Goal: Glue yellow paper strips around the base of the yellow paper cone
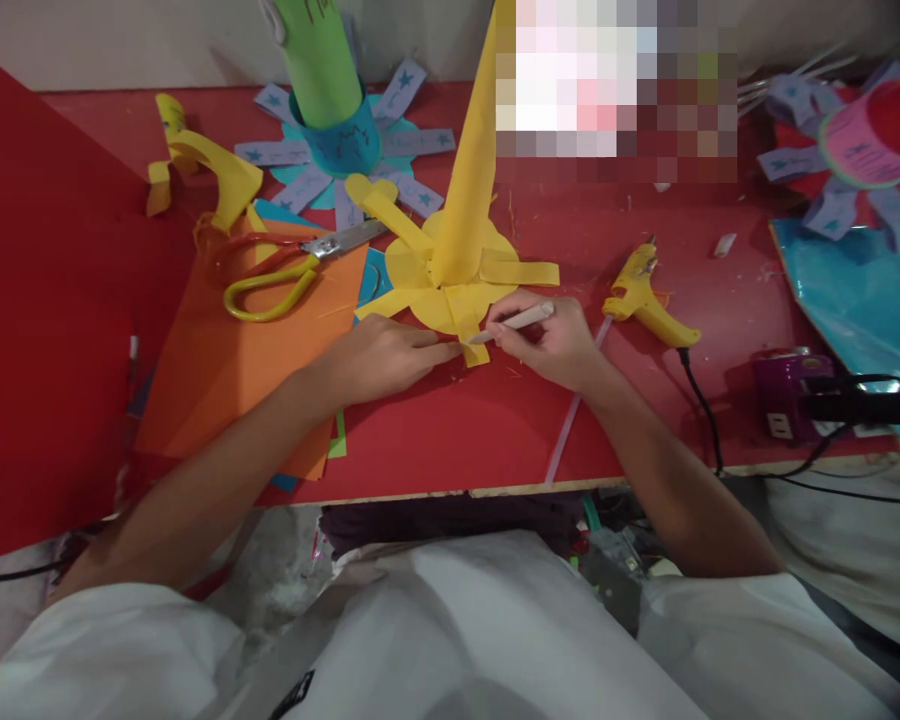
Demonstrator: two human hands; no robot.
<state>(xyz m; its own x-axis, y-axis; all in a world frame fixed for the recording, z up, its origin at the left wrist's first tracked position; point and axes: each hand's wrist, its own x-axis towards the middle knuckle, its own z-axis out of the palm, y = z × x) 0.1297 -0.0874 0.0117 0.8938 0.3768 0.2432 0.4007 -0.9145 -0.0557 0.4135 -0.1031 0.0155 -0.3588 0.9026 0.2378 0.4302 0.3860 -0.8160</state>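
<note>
A yellow paper cone [466,180] stands on a flower-shaped yellow paper base [501,238], with strips reaching out around it. My right hand [555,345] is closed around a whitish pen [526,317], whose tip meets the front yellow strip [465,315] near its end. From the other side, my left hand [382,358] lies low on the table with its index finger stretched to that strip's edge; its other fingers are partly hidden. Scissors [274,290] with red and yellow handles lie beyond my left hand, on orange paper [229,370].
Right of my hands lies a yellow glue gun [640,295] with its cord over the table edge. A green tube [326,80] in a blue ring stands behind. Far right are a pink paper ring [862,140], blue plastic-covered sheets [862,290] and a purple box [784,395].
</note>
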